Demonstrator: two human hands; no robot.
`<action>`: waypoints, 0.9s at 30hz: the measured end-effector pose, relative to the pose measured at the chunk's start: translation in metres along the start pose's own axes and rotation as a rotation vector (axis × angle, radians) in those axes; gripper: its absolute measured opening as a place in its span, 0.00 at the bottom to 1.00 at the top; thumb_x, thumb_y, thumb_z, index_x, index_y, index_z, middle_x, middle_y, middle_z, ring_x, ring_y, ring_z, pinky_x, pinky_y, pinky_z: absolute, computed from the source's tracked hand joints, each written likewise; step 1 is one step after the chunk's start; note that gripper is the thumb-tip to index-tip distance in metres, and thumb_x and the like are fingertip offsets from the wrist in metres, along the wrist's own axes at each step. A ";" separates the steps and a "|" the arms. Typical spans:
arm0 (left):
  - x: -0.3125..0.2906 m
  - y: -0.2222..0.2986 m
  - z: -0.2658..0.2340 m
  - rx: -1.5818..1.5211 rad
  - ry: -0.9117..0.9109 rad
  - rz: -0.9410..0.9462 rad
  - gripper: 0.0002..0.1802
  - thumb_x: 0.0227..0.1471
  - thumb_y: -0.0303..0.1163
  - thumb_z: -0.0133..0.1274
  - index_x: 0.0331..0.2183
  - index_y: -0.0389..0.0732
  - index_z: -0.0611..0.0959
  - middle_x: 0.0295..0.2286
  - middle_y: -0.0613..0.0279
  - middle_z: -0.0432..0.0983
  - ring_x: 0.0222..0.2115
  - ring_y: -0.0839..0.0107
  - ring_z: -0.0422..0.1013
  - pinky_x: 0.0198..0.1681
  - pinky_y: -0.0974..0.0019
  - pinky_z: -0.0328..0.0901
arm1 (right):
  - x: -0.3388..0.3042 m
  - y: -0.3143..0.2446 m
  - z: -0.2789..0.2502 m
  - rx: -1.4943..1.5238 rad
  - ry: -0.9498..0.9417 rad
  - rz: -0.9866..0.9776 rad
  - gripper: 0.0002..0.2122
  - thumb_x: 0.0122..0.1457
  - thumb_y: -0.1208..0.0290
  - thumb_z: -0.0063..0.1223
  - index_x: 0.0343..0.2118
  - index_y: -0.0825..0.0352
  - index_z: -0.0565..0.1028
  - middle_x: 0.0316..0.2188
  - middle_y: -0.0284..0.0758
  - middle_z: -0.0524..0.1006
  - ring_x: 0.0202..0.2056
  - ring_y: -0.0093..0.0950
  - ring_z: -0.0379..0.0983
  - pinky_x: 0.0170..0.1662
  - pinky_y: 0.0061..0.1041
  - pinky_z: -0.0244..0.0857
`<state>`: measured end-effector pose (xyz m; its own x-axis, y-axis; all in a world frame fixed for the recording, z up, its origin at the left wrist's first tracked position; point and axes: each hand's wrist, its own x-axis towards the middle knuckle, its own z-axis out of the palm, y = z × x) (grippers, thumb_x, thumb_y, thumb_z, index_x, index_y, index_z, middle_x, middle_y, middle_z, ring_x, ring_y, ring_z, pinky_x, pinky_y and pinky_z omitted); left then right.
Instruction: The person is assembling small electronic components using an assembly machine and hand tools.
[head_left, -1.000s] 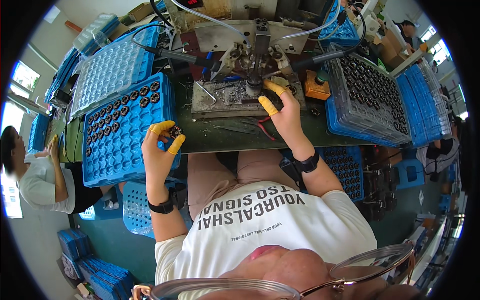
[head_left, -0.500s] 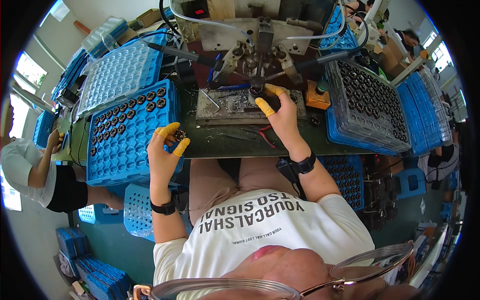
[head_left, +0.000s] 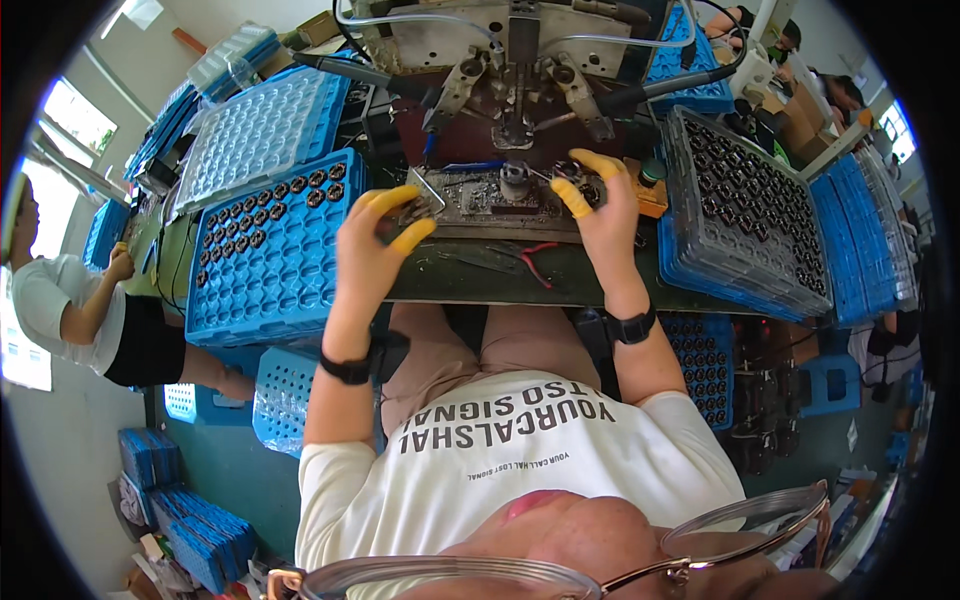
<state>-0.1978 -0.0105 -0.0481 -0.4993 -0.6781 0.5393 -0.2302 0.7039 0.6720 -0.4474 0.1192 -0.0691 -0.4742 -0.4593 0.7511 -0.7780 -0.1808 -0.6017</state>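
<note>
My left hand (head_left: 368,245), with yellow finger cots on thumb and forefinger, is curled around a small dark ring-shaped part (head_left: 408,212) just left of the metal base plate (head_left: 468,210). The fingers partly hide that part. At the plate's right side my right hand (head_left: 608,215), also in yellow cots, pinches another small dark ring-shaped part (head_left: 567,172), only partly visible. Between both hands stands a round metal post (head_left: 515,182) on the plate, under the machine's head (head_left: 514,130).
At left sits a blue tray (head_left: 290,290) partly filled with ring-shaped parts; at right, a fuller clear tray (head_left: 760,255). Red-handled pliers (head_left: 538,265) and tweezers (head_left: 480,260) lie before the plate. A bent hex key (head_left: 430,190) rests on it. Another person (head_left: 70,310) is at far left.
My right hand has left the post and moved right with a ring-shaped part. My left hand has come from the blue tray toward the base plate, carrying its part.
</note>
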 end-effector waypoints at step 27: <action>0.052 0.008 0.101 -0.084 -0.209 0.150 0.21 0.48 0.35 0.65 0.43 0.36 0.81 0.38 0.53 0.76 0.39 0.59 0.74 0.41 0.63 0.69 | -0.037 0.047 -0.053 -0.277 0.068 -0.053 0.20 0.48 0.72 0.70 0.44 0.68 0.75 0.43 0.40 0.77 0.46 0.39 0.72 0.51 0.34 0.65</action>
<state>-0.3097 -0.0187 -0.0659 -0.6859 -0.5033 0.5256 -0.0752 0.7674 0.6367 -0.4882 0.1734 -0.1112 -0.4495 -0.3942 0.8016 -0.8807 0.0456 -0.4714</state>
